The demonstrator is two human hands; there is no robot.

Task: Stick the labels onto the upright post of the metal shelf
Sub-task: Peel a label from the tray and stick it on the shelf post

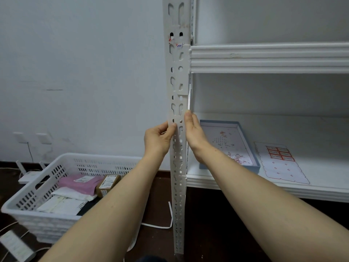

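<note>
The white slotted upright post (179, 76) of the metal shelf rises through the middle of the view. A white label (178, 118) lies across the post at hand height. My left hand (158, 140) pinches the label's left end at the post's left edge, thumb on the front. My right hand (194, 137) grips the post's right edge, its thumb tip on the label's right end and its fingers hidden behind the post. Higher up the post, a label with blue writing (179, 45) and a red scrap (170, 39) are stuck on. A label sheet (279, 161) with red-bordered labels lies on the shelf.
A shallow blue box (251, 148) sits on the lower shelf board (245, 188) beside the label sheet. A white plastic basket (37, 186) of parcels stands on the dark floor to the left. Strips of white backing paper (171, 218) lie at the post's foot. Cables and white devices lie at far left.
</note>
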